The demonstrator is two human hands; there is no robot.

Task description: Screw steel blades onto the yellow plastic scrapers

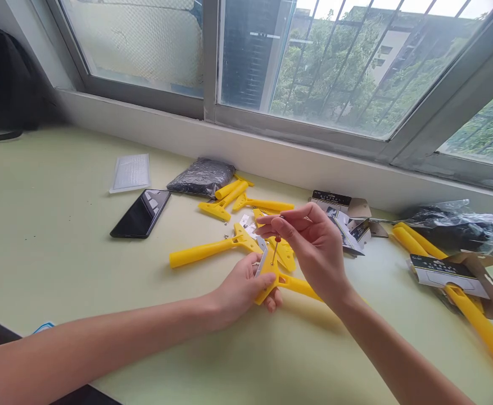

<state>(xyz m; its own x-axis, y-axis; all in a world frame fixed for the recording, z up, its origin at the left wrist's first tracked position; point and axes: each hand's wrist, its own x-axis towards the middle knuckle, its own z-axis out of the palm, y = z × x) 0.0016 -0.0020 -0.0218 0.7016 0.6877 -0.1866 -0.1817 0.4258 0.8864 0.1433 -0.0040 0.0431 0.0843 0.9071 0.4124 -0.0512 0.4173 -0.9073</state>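
Observation:
My left hand (243, 286) grips the head of a yellow scraper (268, 286), thumb on top and fingers beneath. A metal blade (262, 262) lies along the head's edge, and the handle points right, under my right wrist. Above it, my right hand (316, 244) pinches the top of a small screwdriver (275, 250) with a red part on it. The shaft stands nearly upright, its tip at a screw in the scraper head. Just beyond lie another yellow scraper (206, 252), loose screws (226, 237) and metal pieces (246, 220).
Several more yellow scraper parts (269, 204) lie behind the hands, near a black plastic packet (202, 177). A phone (140, 214) and a clear plastic case (131, 172) rest at left. Card packaging (448, 275) and scrapers lie at right, below the window (334, 67).

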